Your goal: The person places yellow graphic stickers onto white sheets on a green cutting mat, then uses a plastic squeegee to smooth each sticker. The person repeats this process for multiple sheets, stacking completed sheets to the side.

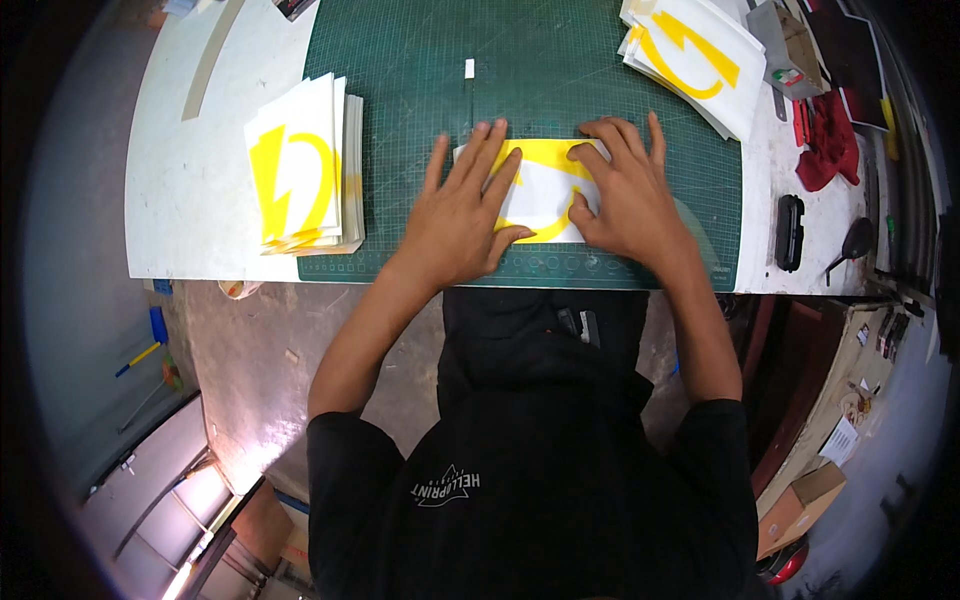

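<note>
A white sheet with yellow printed shapes lies on the green cutting mat, close to the table's near edge. On its left part rests my left hand, fingers stretched out and thumb spread. My right hand lies over the sheet's right part, its fingers apart and slightly bent, the thumb tip on the paper. The sheet's two ends are partly hidden under my hands. To the left stands a thick stack of similar sheets. A looser, fanned pile of them lies at the far right.
A small white piece lies on the mat. Along the table's right side are a grey box, a red cloth, a black case and a dark spoon-shaped thing. A beige strip lies far left.
</note>
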Action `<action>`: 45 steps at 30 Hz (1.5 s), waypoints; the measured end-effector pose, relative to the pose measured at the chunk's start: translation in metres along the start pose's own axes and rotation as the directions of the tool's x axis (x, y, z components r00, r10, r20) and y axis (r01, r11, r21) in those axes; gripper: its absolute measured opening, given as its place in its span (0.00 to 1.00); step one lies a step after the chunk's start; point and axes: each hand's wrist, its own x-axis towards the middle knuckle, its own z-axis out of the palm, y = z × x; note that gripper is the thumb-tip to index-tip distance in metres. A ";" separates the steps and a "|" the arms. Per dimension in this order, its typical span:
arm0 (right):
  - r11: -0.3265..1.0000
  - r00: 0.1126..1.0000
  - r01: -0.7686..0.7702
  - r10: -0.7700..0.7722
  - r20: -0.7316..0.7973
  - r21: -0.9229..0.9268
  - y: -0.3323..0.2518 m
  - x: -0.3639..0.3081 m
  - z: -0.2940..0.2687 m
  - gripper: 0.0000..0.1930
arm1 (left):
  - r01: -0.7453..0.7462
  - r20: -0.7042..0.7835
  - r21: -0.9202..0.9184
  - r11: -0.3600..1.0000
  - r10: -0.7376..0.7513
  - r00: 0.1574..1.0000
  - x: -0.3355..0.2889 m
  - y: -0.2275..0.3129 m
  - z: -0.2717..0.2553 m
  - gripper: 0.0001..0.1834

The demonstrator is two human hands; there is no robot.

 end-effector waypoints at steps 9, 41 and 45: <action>0.995 0.998 -0.067 0.067 -0.010 -0.068 -0.004 -0.028 0.037 0.33 | -0.001 0.032 -0.027 1.000 0.002 0.999 -0.007 -0.004 0.011 0.46; 0.653 0.683 -0.369 0.673 -0.283 0.661 -0.001 -0.032 0.021 0.15 | 0.022 -0.044 0.036 0.999 -0.020 0.999 -0.010 0.002 0.019 0.49; 0.660 0.853 -0.268 0.501 -0.145 0.702 -0.072 -0.052 0.028 0.13 | -0.012 -0.061 0.020 1.000 0.013 0.998 -0.004 0.003 0.021 0.48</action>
